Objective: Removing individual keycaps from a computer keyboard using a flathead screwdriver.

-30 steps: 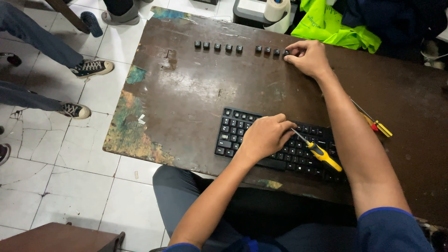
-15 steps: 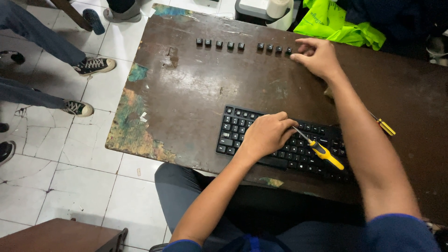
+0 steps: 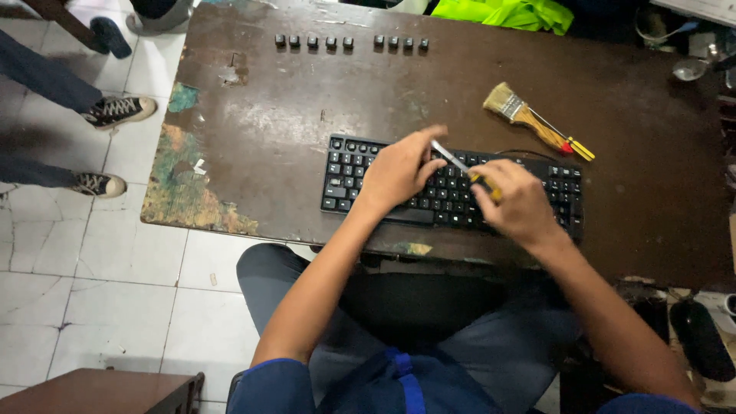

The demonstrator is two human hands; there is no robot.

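We have both hands over the black keyboard (image 3: 349,172), which lies on the worn brown table (image 3: 307,107) straight in front of us, under our palms. Our right hand (image 3: 517,203) is closed round the yellow handle of a screwdriver (image 3: 454,160), knuckles up. The bare metal shaft runs from it up and leftward toward our left hand (image 3: 399,172). That hand rests on the middle of the keys with forefinger and thumb narrowed about the shaft near its tip, while the other fingers are loosely curled. How firmly they pinch we cannot tell, and the tip itself is hidden behind them.

Beyond our hands, near the far edge of the table, loose black keycaps (image 3: 349,42) stand in a row, well apart from the keyboard. Beyond our right hand lie a paintbrush (image 3: 525,115) and, touching it, a slim red-and-yellow screwdriver (image 3: 571,144). Far to our left, another person's sneakers (image 3: 119,111) stand on the tiled floor.

We judge the step in hand to be prying a keycap: the left fingers guide the blade to a key's edge and the right hand supplies the lever. The next move would call for a shallow, gentle twist with the blade seated under the cap, lest it slip or the cap fly off.
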